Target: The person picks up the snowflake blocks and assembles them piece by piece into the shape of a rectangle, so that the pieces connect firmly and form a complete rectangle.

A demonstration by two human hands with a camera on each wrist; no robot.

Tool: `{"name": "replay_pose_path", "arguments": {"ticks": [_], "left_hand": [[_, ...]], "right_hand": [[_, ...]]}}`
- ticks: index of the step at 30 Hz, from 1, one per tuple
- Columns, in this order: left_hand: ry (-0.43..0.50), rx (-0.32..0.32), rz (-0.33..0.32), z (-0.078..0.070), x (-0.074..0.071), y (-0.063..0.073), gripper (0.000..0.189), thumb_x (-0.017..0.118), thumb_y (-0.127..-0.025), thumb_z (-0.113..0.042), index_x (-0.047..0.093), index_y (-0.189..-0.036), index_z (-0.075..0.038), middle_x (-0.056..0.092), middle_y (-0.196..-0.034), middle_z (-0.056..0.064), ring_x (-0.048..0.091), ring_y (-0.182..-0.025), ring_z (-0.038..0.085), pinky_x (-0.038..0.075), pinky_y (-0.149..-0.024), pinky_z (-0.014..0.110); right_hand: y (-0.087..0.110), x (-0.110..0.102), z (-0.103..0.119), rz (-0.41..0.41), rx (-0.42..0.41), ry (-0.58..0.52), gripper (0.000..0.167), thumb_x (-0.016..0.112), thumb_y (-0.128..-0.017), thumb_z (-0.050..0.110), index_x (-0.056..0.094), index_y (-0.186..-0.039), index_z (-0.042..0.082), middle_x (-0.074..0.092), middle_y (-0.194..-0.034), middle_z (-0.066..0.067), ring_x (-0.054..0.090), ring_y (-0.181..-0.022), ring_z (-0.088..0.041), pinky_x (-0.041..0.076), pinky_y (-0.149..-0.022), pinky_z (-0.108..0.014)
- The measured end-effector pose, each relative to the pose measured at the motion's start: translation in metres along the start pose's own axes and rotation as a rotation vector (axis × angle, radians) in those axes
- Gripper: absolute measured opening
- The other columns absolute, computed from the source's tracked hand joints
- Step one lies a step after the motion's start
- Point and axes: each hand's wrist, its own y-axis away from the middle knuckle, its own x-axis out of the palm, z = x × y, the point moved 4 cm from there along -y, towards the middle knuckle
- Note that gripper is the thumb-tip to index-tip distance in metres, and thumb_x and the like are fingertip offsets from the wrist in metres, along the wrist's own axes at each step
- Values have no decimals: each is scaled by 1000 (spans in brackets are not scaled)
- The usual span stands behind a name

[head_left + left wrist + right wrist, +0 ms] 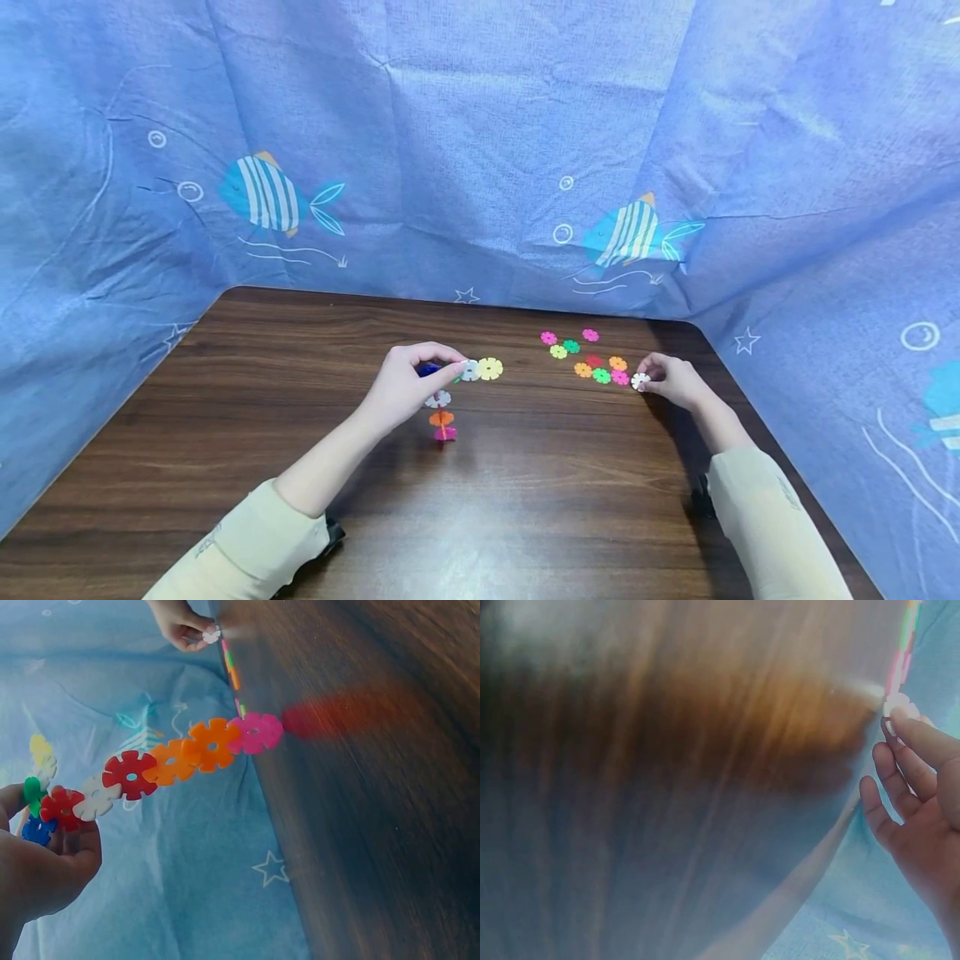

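My left hand (405,385) grips the upper end of a chain of interlocked flower-shaped plastic discs (120,768) above the table. In the left wrist view the chain runs from blue, green and red discs at the fingers through white, red and orange to a pink disc (264,735) at the far end. A white disc and a yellow disc (490,363) branch off to the right of my left fingers. At the table's right side my right hand (675,383) pinches a single white disc (636,382) between thumb and fingers, close to the loose discs.
Several loose discs in pink, green, yellow, orange and red lie at the back right of the brown wooden table (555,467), among them a green disc (602,380). A blue fish-print curtain (465,150) hangs behind and beside the table.
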Motion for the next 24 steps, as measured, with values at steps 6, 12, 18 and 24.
{"name": "replay_pose_path", "arguments": {"ticks": [6, 12, 18, 24], "left_hand": [[-35, -30, -13, 2, -1, 0, 12, 69, -87, -25, 73, -94, -16, 63, -72, 5, 46, -48, 11, 37, -44, 23], [-86, -47, -26, -16, -2, 3, 11, 66, -89, -16, 71, -94, -8, 63, -74, 12, 40, -48, 8, 33, -45, 21], [-104, -55, -22, -32, 0, 7, 8, 66, -88, -13, 69, -92, -6, 63, -74, 7, 43, -51, 10, 36, -48, 21], [-102, -71, -17, -35, 1, 7, 5, 65, -88, -9, 68, -90, -5, 65, -78, 9, 47, -53, 11, 39, -50, 21]], "right_hand": [[3, -7, 14, -36, -39, -27, 18, 73, -76, 0, 61, -89, 4, 69, -78, -8, 59, -71, -6, 44, -63, -23], [2, -17, 37, -103, -91, -23, 17, 72, -79, 3, 62, -92, 6, 69, -79, -7, 61, -71, -7, 47, -62, -22], [-1, -23, 62, -170, -160, 3, 18, 74, -79, 4, 63, -93, 7, 70, -79, -5, 62, -72, -11, 49, -65, -27], [1, -32, 91, -246, -225, 0, 20, 76, -77, 6, 64, -94, 10, 69, -76, 0, 61, -70, -7, 48, -64, -19]]}}
